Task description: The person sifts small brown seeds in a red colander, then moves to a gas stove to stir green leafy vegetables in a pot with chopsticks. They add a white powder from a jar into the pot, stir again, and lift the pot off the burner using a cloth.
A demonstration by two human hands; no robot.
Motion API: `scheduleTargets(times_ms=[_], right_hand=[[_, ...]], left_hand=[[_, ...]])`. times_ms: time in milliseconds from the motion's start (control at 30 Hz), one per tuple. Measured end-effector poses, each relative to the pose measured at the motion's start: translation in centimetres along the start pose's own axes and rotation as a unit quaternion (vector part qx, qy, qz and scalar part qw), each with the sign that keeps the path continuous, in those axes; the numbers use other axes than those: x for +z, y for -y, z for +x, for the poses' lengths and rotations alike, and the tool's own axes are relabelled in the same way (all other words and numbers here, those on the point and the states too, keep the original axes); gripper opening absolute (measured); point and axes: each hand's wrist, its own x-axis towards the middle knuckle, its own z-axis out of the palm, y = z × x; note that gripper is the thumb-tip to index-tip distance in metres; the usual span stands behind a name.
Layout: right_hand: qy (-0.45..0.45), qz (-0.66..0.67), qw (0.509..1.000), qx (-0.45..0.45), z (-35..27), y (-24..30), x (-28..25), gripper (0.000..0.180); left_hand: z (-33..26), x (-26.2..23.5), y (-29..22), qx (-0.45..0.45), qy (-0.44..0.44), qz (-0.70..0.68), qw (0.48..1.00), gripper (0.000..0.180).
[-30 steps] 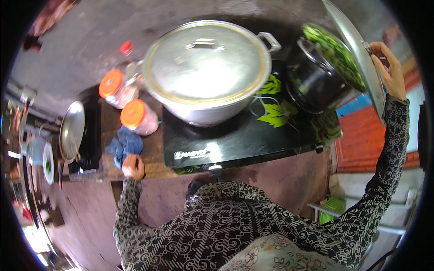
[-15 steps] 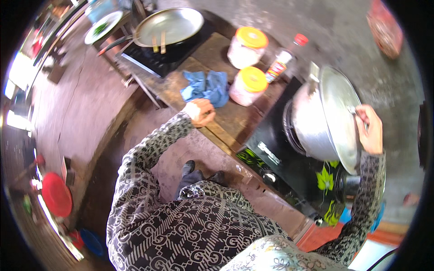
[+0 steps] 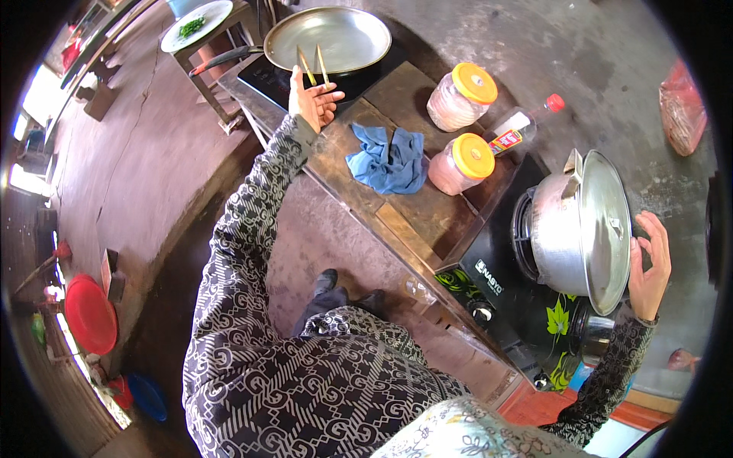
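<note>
My left hand (image 3: 311, 101) is at the front rim of a frying pan (image 3: 328, 38), with its fingers spread. Right beside those fingertips, a pair of chopsticks (image 3: 307, 66) lies over the pan's edge; whether I touch them I cannot tell. The pan sits on a black induction cooker (image 3: 267, 85). On the right, my right hand (image 3: 649, 266) is open just beside the metal lid (image 3: 603, 263). That lid covers a large aluminium pot (image 3: 556, 237) on a black gas stove (image 3: 489, 252), its knob free of my fingers.
A crumpled blue cloth (image 3: 388, 160) lies on the wooden table between two orange-lidded jars (image 3: 452, 107) and my left arm. A red-capped bottle (image 3: 527, 126) stands behind. A plate of chopped greens (image 3: 200, 23) rests at far left; a small metal pot (image 3: 595, 336) sits near my right forearm.
My left hand has gone from beside the blue cloth up to the chopsticks, its fingers opening. My right hand has let go of the lid's knob and moved slightly away.
</note>
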Motion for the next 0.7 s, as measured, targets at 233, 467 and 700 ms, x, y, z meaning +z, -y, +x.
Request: scheduleTargets(times_ms=[233, 467, 700], right_hand=[[-0.017, -0.027, 0.996, -0.082, -0.3, 5.4, 0.1, 0.024], [0.045, 0.157, 0.979, -0.119, -1.9, 10.9, 4.4, 0.029], [0.007, 0.215, 0.916, -0.338, 4.2, 11.8, 18.5, 0.031]], left_hand=[[1.5, 1.2, -0.3, 0.038, 0.01, -0.02, 0.999, 0.023], [-16.2, 10.8, 7.4, 0.078, 0.271, 0.283, 0.917, 0.043], [-15.8, 14.2, 6.6, -0.161, 0.475, 0.393, 0.771, 0.033]])
